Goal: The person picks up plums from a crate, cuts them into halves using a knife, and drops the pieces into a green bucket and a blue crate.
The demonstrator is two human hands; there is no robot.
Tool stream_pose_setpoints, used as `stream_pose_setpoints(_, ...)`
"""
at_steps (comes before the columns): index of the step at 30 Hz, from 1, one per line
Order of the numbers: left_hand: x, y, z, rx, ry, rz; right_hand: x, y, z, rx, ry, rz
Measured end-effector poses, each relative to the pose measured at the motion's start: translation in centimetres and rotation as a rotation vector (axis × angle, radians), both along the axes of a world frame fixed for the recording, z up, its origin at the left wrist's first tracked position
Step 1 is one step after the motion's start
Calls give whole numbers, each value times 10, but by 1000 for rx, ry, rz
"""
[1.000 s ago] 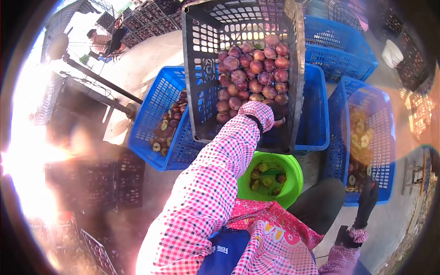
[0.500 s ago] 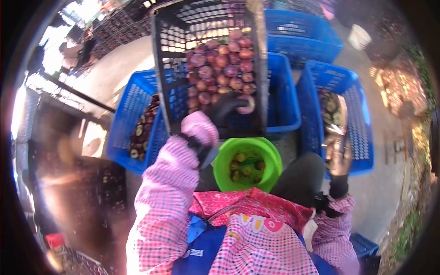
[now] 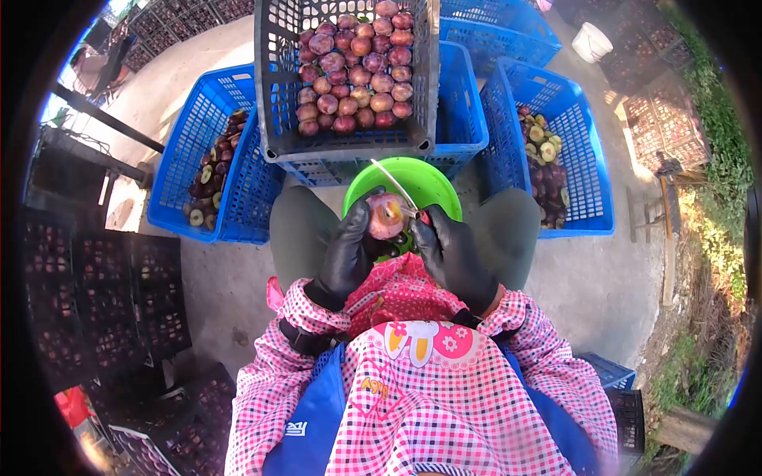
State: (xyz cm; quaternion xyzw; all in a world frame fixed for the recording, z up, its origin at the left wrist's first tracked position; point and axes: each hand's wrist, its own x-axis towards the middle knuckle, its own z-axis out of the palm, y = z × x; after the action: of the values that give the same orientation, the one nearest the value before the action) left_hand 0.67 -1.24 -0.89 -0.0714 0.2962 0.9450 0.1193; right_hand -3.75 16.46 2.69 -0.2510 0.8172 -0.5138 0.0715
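My left hand (image 3: 347,247), in a black glove, is closed around a purple-red plum (image 3: 386,216) whose yellowish patch faces up. Against the plum's right side lies a knife (image 3: 394,184), its thin blade slanting up and left. My right hand (image 3: 454,255), also gloved in black, grips the knife's red handle. Both hands are close together above my lap, over the near side of a lime-green bucket (image 3: 432,176). Beyond them, a black crate (image 3: 349,147) tilts toward me, holding many whole plums (image 3: 355,67).
Blue crates on the left (image 3: 171,135) and right (image 3: 583,151) hold cut fruit pieces. Another blue crate (image 3: 474,119) supports the black crate. A white bucket (image 3: 591,43) stands at the back right. Stacked dark crates (image 3: 103,293) line the left side.
My left hand has come back from the black crate with a plum. My right hand has moved from the right blue crate to the middle. The view has shifted.
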Motion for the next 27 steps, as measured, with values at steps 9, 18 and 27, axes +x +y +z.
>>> stream_pose_setpoints(9,4,4,-3,-329,116,92,13,-4,-6,22,107,2)
stream_pose_setpoints(18,10,0,8,-647,116,16,20,-7,-33,116,182,-58)
stream_pose_setpoints(27,-13,-6,-18,-338,147,114,10,10,-17,-354,-503,47)
